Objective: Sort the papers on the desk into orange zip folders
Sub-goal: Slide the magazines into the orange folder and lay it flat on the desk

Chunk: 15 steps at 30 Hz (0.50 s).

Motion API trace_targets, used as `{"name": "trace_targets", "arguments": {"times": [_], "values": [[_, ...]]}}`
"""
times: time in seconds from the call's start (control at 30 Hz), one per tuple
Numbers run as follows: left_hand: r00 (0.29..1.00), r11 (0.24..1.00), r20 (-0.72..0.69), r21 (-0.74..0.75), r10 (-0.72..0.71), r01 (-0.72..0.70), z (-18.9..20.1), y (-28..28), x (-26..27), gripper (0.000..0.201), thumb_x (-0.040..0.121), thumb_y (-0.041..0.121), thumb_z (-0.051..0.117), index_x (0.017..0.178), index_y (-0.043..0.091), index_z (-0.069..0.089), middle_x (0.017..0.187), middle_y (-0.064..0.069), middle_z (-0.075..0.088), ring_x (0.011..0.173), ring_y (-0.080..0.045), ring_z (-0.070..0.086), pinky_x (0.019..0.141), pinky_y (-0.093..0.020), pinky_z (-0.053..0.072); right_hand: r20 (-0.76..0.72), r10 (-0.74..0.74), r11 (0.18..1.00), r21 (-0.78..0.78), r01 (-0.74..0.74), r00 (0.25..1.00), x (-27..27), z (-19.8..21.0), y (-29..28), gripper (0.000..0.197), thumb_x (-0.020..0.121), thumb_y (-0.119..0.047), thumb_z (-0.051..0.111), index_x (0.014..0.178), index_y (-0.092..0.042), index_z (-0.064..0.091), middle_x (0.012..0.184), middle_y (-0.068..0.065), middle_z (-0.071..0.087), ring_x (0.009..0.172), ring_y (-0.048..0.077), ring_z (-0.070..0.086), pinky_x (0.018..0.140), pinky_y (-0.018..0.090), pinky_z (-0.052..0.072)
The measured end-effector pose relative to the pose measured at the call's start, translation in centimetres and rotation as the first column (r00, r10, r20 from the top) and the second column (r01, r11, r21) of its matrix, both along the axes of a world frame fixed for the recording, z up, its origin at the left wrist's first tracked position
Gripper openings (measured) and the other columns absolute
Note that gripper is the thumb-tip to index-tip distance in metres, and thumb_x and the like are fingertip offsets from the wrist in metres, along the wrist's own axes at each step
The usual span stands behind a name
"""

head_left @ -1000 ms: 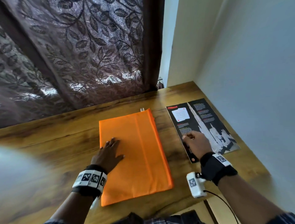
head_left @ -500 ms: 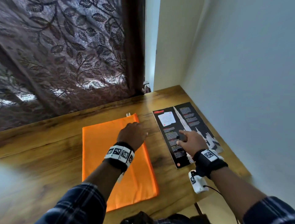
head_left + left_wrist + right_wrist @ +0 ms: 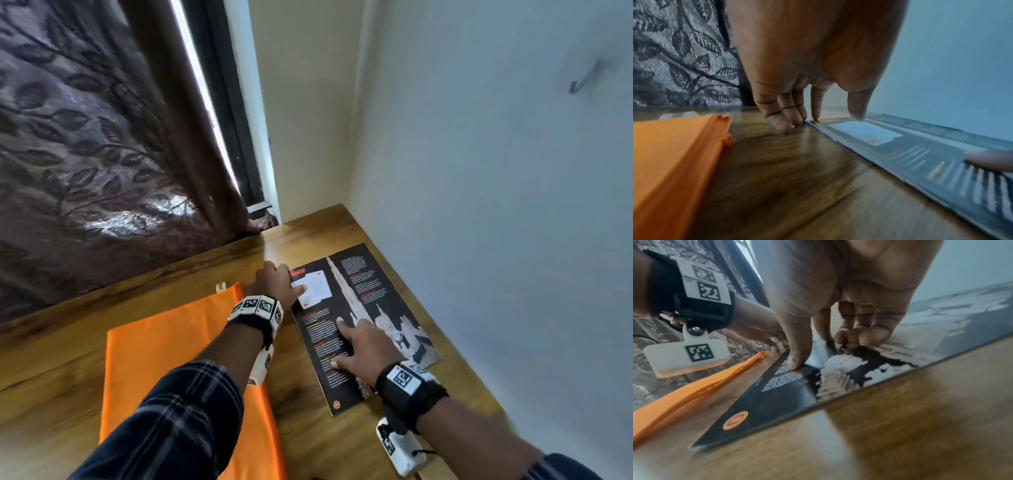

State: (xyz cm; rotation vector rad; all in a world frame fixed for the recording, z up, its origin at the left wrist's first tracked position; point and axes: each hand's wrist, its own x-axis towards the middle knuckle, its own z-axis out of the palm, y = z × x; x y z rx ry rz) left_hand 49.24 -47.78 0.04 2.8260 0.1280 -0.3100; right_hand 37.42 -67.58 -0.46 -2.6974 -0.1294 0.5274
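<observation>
A black printed paper [image 3: 373, 291] lies flat on the wooden desk beside the right wall. An orange zip folder [image 3: 164, 346] lies flat to its left. My left hand [image 3: 282, 279] is at the paper's far left corner. In the left wrist view its fingertips [image 3: 789, 128] touch the wood right at the paper's [image 3: 920, 154] edge, and the thumb hovers just over the corner. My right hand [image 3: 356, 346] rests on the middle of the paper. Its thumb and straight index finger press the paper [image 3: 787, 394] down, and the other fingers [image 3: 869, 337] are curled against it. The folder's edge [image 3: 684, 399] shows at left.
A patterned brown curtain [image 3: 85, 154] hangs behind the desk [image 3: 342, 442]. A pale wall [image 3: 496, 205] borders the desk on the right, close to the paper's edge. A small white zip pull [image 3: 221, 286] sticks out at the folder's far end.
My left hand has left the orange folder and moved right to the paper's far left corner. The right hand stays on the paper, its index finger now stretched out.
</observation>
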Motion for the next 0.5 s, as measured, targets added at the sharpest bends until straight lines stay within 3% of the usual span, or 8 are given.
{"name": "trace_targets", "arguments": {"times": [0.13, 0.2, 0.27, 0.33, 0.43, 0.5], "values": [[0.987, 0.975, -0.03, -0.153, 0.158, -0.161, -0.3, 0.0, 1.7, 0.045, 0.08, 0.042, 0.076, 0.108, 0.01, 0.061, 0.114, -0.012, 0.065, 0.1, -0.032, 0.064, 0.08, -0.038, 0.055, 0.009, 0.004, 1.0, 0.031, -0.005, 1.0, -0.1, -0.5, -0.2, 0.086, 0.082, -0.054, 0.069, 0.153, -0.03, 0.026, 0.128, 0.004, 0.047, 0.12, 0.021, 0.052, 0.102, 0.034, 0.046], [0.963, 0.922, -0.093, -0.281, 0.252, -0.268, 0.1, 0.1, 2.1, 0.05, 0.081, 0.035, 0.079, 0.114, 0.003, 0.059, 0.115, -0.015, 0.066, 0.102, -0.033, 0.063, 0.075, -0.034, 0.048, 0.012, 0.003, 0.999, 0.046, -0.004, 1.0, 0.0, -0.6, -0.2, 0.087, 0.082, -0.054, 0.069, 0.154, -0.031, 0.025, 0.127, 0.002, 0.047, 0.119, 0.02, 0.052, 0.102, 0.034, 0.047], [0.938, 0.866, -0.148, -0.361, 0.313, -0.346, 0.5, 0.1, 2.2, 0.038, 0.083, 0.029, 0.079, 0.102, 0.005, 0.057, 0.106, -0.015, 0.066, 0.091, -0.031, 0.062, 0.069, -0.033, 0.044, 0.014, 0.004, 0.998, 0.058, -0.005, 1.0, 0.0, -0.7, -0.3, 0.087, 0.082, -0.054, 0.07, 0.153, -0.031, 0.025, 0.126, 0.001, 0.047, 0.118, 0.019, 0.052, 0.101, 0.033, 0.047], [0.92, 0.822, -0.185, -0.412, 0.346, -0.392, 0.4, -0.1, 2.0, 0.032, 0.082, 0.028, 0.078, 0.092, 0.005, 0.058, 0.098, -0.012, 0.068, 0.082, -0.029, 0.062, 0.065, -0.034, 0.046, 0.018, 0.004, 0.998, 0.059, -0.005, 1.0, 0.0, -0.8, -0.3, 0.087, 0.082, -0.053, 0.07, 0.153, -0.032, 0.025, 0.126, 0.001, 0.047, 0.118, 0.019, 0.051, 0.101, 0.033, 0.047], [0.901, 0.756, -0.237, -0.489, 0.365, -0.435, -0.2, -0.4, 1.4, 0.036, 0.08, 0.028, 0.079, 0.099, -0.001, 0.066, 0.097, -0.013, 0.071, 0.087, -0.031, 0.067, 0.062, -0.029, 0.045, 0.031, 0.007, 0.998, 0.055, -0.009, 0.999, 0.0, -0.9, -0.4, 0.086, 0.082, -0.053, 0.07, 0.153, -0.031, 0.026, 0.125, 0.001, 0.047, 0.117, 0.019, 0.051, 0.101, 0.033, 0.047], [0.888, 0.689, -0.271, -0.561, 0.372, -0.459, -0.3, -0.9, 0.9, 0.036, 0.078, 0.026, 0.081, 0.1, 0.0, 0.069, 0.098, -0.013, 0.073, 0.088, -0.03, 0.07, 0.066, -0.031, 0.052, 0.038, 0.007, 0.998, 0.06, -0.009, 0.999, -0.1, -1.1, -0.4, 0.086, 0.082, -0.053, 0.07, 0.153, -0.031, 0.026, 0.123, 0.001, 0.047, 0.116, 0.018, 0.052, 0.1, 0.033, 0.048]]}}
